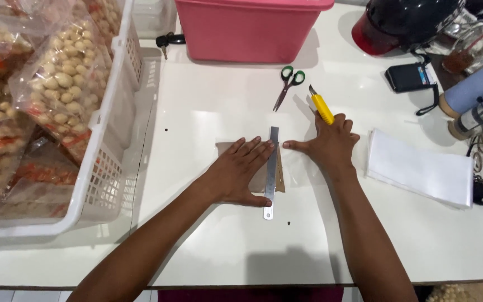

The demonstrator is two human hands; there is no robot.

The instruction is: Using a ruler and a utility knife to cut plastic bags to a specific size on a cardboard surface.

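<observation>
Pressing flat, the left hand (236,173) pins a steel ruler (271,170) on brown card (259,180); the right hand (331,142), fingers spread, covers a yellow plastic cutter (322,107).

one steel ruler (272,170), one yellow utility knife (322,106), one pair of scissors (288,85), one pink tub (247,28)
</observation>
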